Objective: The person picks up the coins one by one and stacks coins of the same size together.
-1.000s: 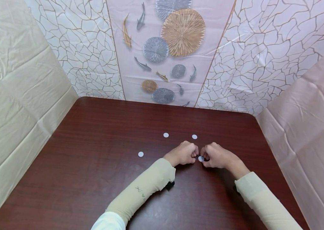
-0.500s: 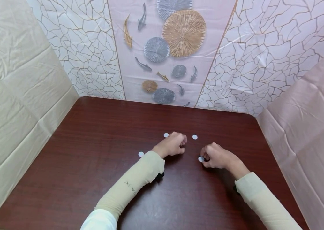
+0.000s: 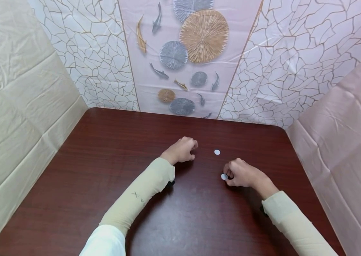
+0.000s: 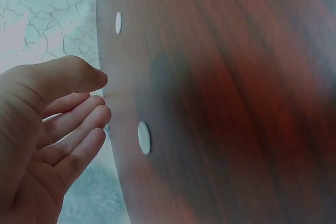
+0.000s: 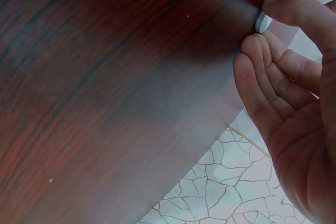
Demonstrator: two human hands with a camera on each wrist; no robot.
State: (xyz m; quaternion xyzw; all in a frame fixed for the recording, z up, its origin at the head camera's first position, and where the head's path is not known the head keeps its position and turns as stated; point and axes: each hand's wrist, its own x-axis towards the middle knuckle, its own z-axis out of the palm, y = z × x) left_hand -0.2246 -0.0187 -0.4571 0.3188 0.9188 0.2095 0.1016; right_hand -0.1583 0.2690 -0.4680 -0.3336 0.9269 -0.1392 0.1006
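Note:
My left hand (image 3: 180, 150) hovers over the back middle of the table, fingers loosely bent around nothing. In the left wrist view, one white disc (image 4: 144, 138) lies just beyond its fingertips, and a second small disc (image 4: 118, 22) sits farther off, past the thumb. Toward the right, my right hand (image 3: 243, 174) pinches a small round white disc (image 3: 224, 176) between thumb and fingers, low at the tabletop. From the right wrist view, that disc (image 5: 263, 22) shows edge-on between the thumb tip and the fingertips. Another white disc (image 3: 217, 152) lies flat behind the right hand.
The dark red-brown wooden table (image 3: 87, 170) has rounded corners. A patterned cloth (image 3: 180, 71) hangs along its back edge. Plain pale cloths rise at the left (image 3: 17, 106) and right (image 3: 343, 142) sides. The left forearm covers part of the table where discs lay.
My left hand has drawn away from beside the right hand, moving left and back, and now hides two discs in the head view. The right hand keeps its place at its disc.

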